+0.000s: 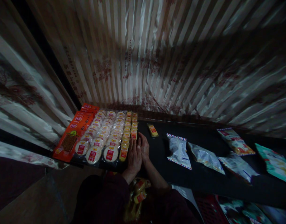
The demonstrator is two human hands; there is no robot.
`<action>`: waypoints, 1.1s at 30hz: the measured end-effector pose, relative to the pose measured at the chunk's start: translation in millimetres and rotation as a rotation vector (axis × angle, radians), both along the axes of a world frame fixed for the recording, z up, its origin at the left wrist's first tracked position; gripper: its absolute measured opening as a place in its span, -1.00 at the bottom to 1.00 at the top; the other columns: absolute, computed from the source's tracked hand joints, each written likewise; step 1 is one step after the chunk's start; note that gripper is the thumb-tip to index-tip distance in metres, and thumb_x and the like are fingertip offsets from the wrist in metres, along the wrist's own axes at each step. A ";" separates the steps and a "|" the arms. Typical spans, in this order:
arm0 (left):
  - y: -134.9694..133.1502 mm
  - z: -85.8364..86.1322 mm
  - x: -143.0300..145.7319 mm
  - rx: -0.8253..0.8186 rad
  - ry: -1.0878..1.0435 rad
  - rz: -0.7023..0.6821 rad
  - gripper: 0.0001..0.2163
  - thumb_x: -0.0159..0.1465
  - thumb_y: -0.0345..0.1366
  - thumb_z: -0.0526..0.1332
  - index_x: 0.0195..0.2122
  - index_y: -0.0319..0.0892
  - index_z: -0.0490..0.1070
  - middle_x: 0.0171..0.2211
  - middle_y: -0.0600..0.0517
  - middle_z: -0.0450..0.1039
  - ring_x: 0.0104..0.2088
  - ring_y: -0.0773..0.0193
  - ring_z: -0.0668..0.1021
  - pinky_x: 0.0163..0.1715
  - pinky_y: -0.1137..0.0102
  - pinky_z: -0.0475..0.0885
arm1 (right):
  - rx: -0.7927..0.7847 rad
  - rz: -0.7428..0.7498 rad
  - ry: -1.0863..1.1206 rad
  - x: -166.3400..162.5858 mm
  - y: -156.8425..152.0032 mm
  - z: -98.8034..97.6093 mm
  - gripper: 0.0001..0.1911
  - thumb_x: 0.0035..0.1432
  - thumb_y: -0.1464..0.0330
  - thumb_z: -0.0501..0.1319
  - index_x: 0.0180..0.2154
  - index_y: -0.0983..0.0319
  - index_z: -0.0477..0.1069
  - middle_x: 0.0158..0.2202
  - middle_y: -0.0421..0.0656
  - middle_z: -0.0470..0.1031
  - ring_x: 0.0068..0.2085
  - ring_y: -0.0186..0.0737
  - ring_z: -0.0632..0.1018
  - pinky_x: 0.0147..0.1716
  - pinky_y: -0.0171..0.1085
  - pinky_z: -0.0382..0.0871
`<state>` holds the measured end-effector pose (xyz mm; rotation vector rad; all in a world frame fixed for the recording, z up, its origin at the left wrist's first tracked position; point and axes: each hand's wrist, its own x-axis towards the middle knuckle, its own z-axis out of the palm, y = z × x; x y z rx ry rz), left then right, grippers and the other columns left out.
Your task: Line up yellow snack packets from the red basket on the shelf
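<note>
My left hand lies with its fingers stretched forward at the near end of a column of small yellow packets with red labels. My right hand is close against it on the right, fingers bent towards the same column; whatever may be between them is hidden. Left of my hands, a second column of yellow packets runs beside rows of round white crackers in clear wrappers. One loose yellow packet rests on the black tabletop, apart from my right hand.
Orange snack bags lie at the left end. To the right are silvery bags, a red-and-white bag and a green bag. More yellow packets sit below the table edge, near a red basket. A striped curtain hangs behind.
</note>
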<state>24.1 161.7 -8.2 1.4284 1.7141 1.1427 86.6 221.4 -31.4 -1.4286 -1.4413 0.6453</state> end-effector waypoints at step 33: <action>0.7 -3.9 -2.7 0.089 0.045 -0.028 -0.51 0.35 -0.17 -0.17 0.26 -0.25 0.10 0.32 -0.11 0.01 0.34 0.21 0.01 0.33 0.19 -0.08 | -0.038 0.003 -0.108 0.9 39.8 -1.4 -0.40 0.01 0.54 -0.02 0.12 0.25 0.32 0.09 -0.06 0.44 0.11 -0.17 0.42 0.13 -0.12 0.29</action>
